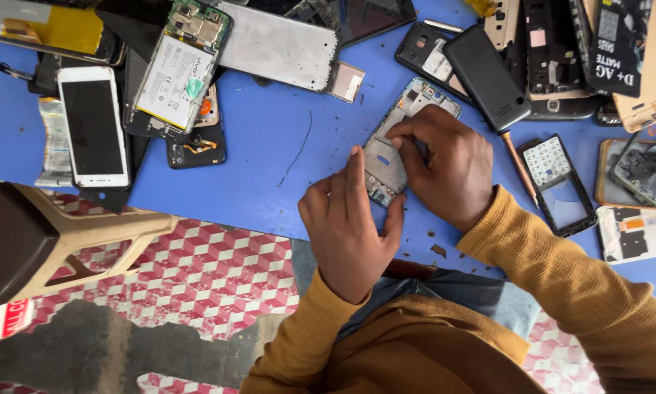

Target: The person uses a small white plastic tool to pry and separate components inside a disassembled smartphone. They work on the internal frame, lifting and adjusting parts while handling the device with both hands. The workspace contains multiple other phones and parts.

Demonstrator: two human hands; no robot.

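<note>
An opened phone frame (388, 162) with grey inner parts lies on the blue table (269, 138) in the middle of the head view. My left hand (350, 226) grips its near end, thumb and forefinger pinching the lower edge. My right hand (441, 164) lies over the frame's right side, with its fingertips pressing on the inner parts near the top. Both sleeves are mustard yellow.
Several dismantled phones surround the frame: a white phone (93, 125) at left, a battery-backed board (175, 73), a grey back plate (280, 45), a black keypad phone (486, 76), a keypad frame (558, 182). A screwdriver (519, 168) lies right of my hand. A stool (43, 241) stands at left.
</note>
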